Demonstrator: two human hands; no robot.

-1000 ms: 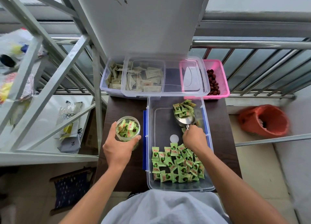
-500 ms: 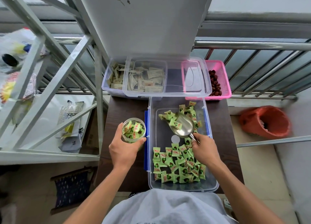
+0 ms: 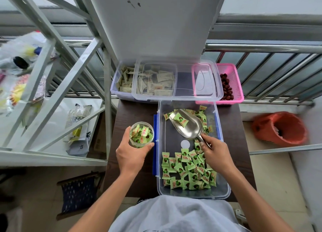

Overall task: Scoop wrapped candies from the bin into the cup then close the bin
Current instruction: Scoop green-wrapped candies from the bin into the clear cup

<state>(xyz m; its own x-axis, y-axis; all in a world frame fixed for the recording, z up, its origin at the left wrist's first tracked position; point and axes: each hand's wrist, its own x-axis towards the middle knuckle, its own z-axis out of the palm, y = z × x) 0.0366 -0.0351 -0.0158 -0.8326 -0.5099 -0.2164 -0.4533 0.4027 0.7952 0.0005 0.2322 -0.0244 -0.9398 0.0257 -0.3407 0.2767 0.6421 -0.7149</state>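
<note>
Dark desk: clear bin open, its lid resting across a sachet box and pink basket. Left hand wraps the candy-filled cup beside the bin. Right hand grips one metal scoop carrying two candies.

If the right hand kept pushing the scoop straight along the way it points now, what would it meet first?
The right hand aims the scoop up-left. Its lip would probably meet the loose candies by the bin's far left corner, then the bin wall; depth is unclear, and it may be raised above them.

Green candies, pink basket
</note>
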